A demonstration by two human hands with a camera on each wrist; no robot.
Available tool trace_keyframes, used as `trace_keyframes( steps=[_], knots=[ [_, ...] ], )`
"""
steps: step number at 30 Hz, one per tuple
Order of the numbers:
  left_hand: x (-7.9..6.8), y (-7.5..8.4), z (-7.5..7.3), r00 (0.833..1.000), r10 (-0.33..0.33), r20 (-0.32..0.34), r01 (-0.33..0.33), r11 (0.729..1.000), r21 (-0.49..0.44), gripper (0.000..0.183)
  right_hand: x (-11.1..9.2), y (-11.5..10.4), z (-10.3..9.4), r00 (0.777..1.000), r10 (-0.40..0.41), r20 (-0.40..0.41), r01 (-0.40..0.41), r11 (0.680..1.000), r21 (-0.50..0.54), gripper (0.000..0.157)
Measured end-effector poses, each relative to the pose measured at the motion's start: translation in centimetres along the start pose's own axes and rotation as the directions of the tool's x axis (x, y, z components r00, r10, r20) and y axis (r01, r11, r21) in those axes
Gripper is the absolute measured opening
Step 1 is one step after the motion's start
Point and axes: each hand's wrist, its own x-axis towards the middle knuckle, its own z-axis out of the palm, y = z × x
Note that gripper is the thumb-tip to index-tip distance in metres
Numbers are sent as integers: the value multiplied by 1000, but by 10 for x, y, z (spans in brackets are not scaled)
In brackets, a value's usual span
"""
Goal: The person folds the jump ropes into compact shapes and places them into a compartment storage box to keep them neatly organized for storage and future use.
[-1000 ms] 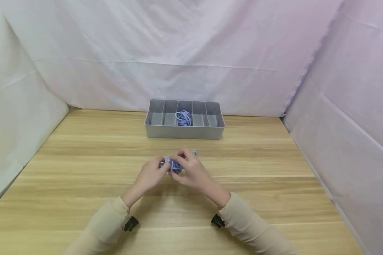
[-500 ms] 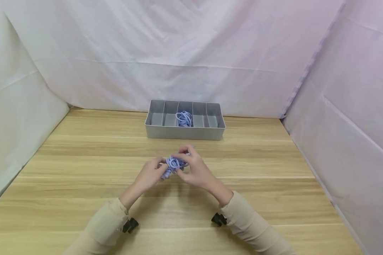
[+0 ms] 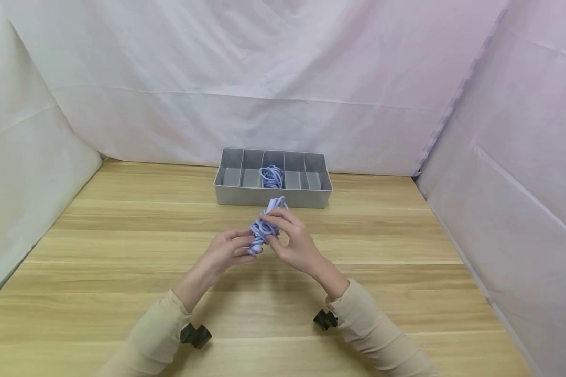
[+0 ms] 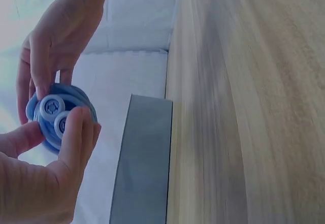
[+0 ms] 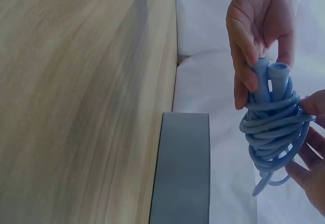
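Observation:
Between both hands is a light-blue jump rope [image 3: 263, 230], its cord wound round its two handles [image 5: 278, 82]. It is held above the table, slanting away from me in the head view. My left hand [image 3: 224, 250] pinches the near handle ends between thumb and fingers. On the other side my right hand [image 3: 298, 243] grips the wound cord, seen close up in the right wrist view. A cord loop sticks out at the far end. In the left wrist view the round handle ends [image 4: 52, 107] face the camera, partly covered by the left fingers.
Beyond the hands a grey divided organizer box [image 3: 273, 197] stands on the wooden table [image 3: 382, 235]. Its middle compartment holds another coiled blue cord [image 3: 271, 177]. White cloth [image 3: 264, 63] hangs at the back and both sides.
The jump rope has turned from lying crosswise to pointing away, and has moved slightly forward. My left fingers have shifted to its near end; the right hand has moved slightly right.

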Motion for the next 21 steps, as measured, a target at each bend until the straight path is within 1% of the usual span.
trace_keyframes(
  steps=[3,7,11,14,18,21],
  knots=[
    [5,0,5,999,15,-30,-16,999,-36,49,-1,2,2,999,24,-46,-25,999,-20,38],
    [12,3,13,995,60,-85,-67,994,-82,48,-2,4,4,994,37,-99,-44,996,-73,47],
    [18,8,24,984,105,-145,-126,982,-139,46,-1,5,6,991,21,-131,-39,989,-142,61],
    [22,12,31,976,131,-175,-162,971,-175,44,1,6,5,990,18,-140,-42,985,-168,65],
    [29,18,38,965,168,-200,-204,964,-170,41,6,9,1,987,23,-159,-52,982,-179,64],
    [37,24,42,954,209,-216,-241,961,-135,41,10,14,-4,983,25,-180,-61,979,-197,63]
  ],
)
